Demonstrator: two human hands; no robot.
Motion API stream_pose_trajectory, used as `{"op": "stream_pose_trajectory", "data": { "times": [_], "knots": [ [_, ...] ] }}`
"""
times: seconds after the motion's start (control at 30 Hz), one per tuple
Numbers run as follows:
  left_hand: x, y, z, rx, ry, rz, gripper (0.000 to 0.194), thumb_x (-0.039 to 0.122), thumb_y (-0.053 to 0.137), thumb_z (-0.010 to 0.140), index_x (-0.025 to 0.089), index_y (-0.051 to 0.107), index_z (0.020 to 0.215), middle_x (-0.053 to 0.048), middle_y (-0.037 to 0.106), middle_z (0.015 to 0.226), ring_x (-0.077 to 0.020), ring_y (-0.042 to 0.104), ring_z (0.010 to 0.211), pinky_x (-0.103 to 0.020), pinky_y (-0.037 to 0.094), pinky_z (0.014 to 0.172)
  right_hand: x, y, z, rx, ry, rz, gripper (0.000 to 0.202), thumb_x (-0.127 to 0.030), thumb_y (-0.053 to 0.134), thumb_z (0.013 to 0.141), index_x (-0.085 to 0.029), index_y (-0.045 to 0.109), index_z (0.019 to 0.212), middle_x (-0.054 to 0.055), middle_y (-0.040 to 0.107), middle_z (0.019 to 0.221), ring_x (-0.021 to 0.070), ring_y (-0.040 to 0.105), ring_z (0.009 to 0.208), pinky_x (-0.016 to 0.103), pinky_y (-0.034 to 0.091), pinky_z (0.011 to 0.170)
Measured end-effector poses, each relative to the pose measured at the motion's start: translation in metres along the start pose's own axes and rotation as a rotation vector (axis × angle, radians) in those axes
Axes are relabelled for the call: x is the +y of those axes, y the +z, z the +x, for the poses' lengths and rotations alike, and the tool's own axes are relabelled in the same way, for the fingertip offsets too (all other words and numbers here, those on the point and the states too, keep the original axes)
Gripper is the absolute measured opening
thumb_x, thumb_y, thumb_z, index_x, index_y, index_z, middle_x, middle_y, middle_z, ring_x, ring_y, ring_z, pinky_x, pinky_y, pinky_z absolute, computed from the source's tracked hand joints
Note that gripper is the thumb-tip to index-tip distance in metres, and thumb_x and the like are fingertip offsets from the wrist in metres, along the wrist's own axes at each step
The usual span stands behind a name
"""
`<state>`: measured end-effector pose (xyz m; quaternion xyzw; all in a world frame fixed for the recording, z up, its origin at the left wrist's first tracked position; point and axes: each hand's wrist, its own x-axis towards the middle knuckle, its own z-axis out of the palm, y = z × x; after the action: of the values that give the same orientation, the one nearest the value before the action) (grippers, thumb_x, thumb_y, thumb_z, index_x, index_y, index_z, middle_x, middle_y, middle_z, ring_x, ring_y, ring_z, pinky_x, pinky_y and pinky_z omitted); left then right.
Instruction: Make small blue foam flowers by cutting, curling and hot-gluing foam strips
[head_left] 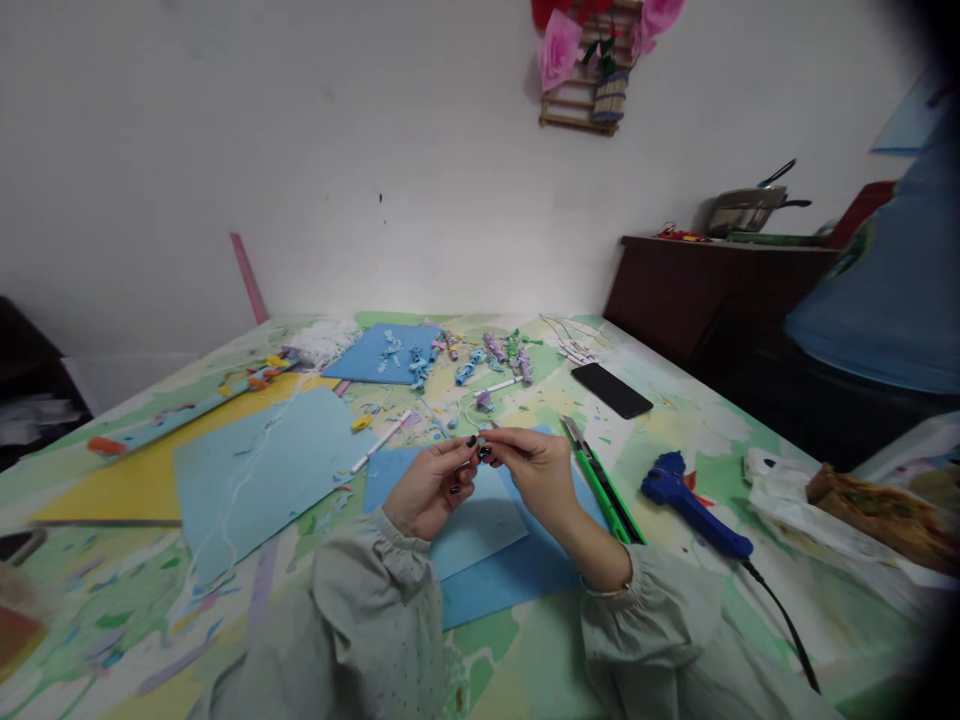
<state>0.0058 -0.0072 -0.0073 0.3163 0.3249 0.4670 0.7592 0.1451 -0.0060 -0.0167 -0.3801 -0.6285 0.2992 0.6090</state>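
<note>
- The left hand (435, 487) pinches a small pale piece (481, 440) between thumb and fingertips, palm partly turned up.
- The right hand (544, 475) is closed on the same piece from the other side, its fingers pointing left.
- The piece is above the far edge of a blue sheet (480, 605), on which a smaller light-blue sheet (480, 535) lies; fingertips cover so much of it that I cannot tell its long axis or which way it points.
- Left of the hands, a white stick (381, 442) lies on the counter (517, 665), slanting away and to the right.
- Just right of the right hand, a green cutter (604, 485) slants away and to the left, metal end farthest.
- Beyond it lies a black phone (611, 390); farther right, a blue glue gun (694, 510), its handle running toward the near right.
</note>
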Motion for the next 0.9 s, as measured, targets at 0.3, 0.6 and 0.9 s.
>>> {"op": "stream_pose_trajectory", "data": {
  "times": [0.3,0.6,0.9],
  "knots": [
    [-0.0038,-0.0029,0.0024,-0.018,0.011,-0.006,0.022,0.017,0.075,0.059,0.011,0.059,0.074,0.003,0.049,0.061,-0.0015,0.039,0.045,-0.012,0.025,0.036,-0.0002,-0.0002,-0.0014,-0.009,-0.090,-0.076,0.014,-0.015,0.062,0.072,-0.021,0.073,0.079,0.002,0.069,0.064,0.0133,0.061,0.053,0.025,0.050,0.055],
    [-0.0023,-0.0016,0.0004,-0.045,0.016,-0.022,0.020,0.015,0.073,0.060,0.010,0.060,0.075,0.003,0.048,0.062,-0.0014,0.039,0.045,-0.013,0.025,0.036,-0.0038,0.0005,0.0006,-0.018,0.020,0.092,0.014,-0.013,0.064,0.068,-0.021,0.073,0.076,0.002,0.068,0.067,0.0127,0.060,0.057,0.023,0.048,0.053],
    [-0.0008,-0.0018,0.0008,-0.042,0.014,-0.018,0.020,0.015,0.074,0.058,0.010,0.061,0.073,0.000,0.052,0.066,-0.0022,0.039,0.047,-0.013,0.024,0.037,-0.0068,-0.0004,0.0034,-0.098,0.140,0.254,0.012,-0.018,0.066,0.066,-0.021,0.074,0.074,0.002,0.066,0.071,0.0116,0.056,0.057,0.023,0.046,0.049]
  ]
}}
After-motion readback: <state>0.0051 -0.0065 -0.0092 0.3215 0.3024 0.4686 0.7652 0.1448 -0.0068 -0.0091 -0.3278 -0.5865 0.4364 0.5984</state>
